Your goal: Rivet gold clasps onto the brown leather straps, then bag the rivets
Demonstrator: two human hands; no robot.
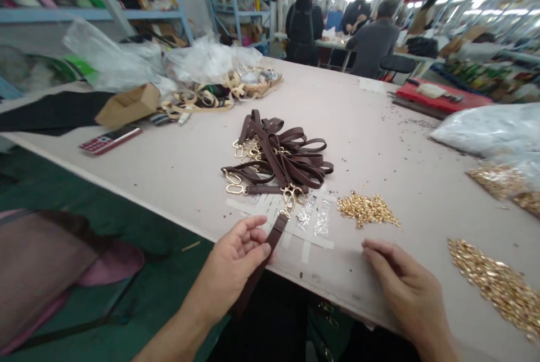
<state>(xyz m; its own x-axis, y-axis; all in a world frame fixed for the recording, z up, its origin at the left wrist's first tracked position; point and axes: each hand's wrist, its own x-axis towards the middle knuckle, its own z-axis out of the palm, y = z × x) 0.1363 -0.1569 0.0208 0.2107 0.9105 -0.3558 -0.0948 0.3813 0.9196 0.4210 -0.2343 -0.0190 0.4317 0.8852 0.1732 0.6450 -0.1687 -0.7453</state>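
A dark brown strap [276, 231] with a gold clasp at its upper end hangs over the table's front edge. My left hand [241, 255] holds it, thumb pressed on top. More brown straps with gold rings and clasps lie in a heap [282, 154] just beyond. My right hand [400, 277] rests over the table edge, thumb and fingertips drawn together; whatever is between them, if anything, is too small to make out. A small pile of gold pieces [369, 208] lies above the right hand, and a larger gold pile [493, 280] is to its right.
Small clear bags [323, 217] and tape strips lie by the heap. At the left are a cardboard box [129, 104], a red-and-white case [110, 140] and plastic bags. A red tray [442, 98] and a clear bag [493, 131] lie at the right. People are at a far table.
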